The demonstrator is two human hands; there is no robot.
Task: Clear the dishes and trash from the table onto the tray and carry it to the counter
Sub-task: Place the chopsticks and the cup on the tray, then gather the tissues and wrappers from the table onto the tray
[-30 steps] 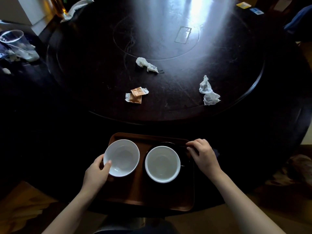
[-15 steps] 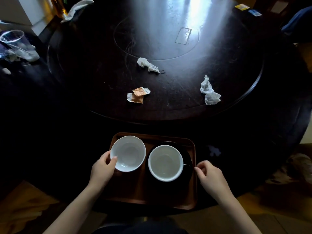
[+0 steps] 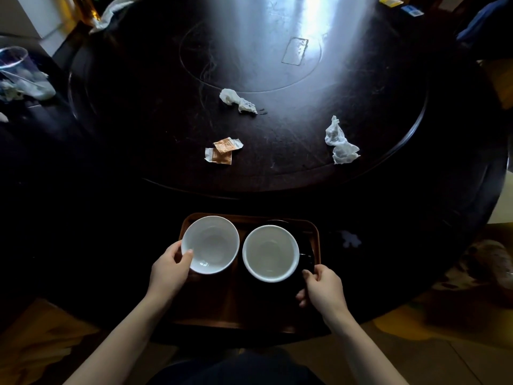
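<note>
Brown and rectangular with rounded corners, the tray is lying at the near edge of the round dark wooden table. Two smooth white bowls are sitting in it: the left bowl, and the right bowl resting on a black plate. The left hand is pinching the left bowl's near-left rim, thumb inside. The right hand is closing its fingers on the tray's right rim. Farther off, two crumpled white napkins and torn orange packets are lying on the scratched tabletop.
</note>
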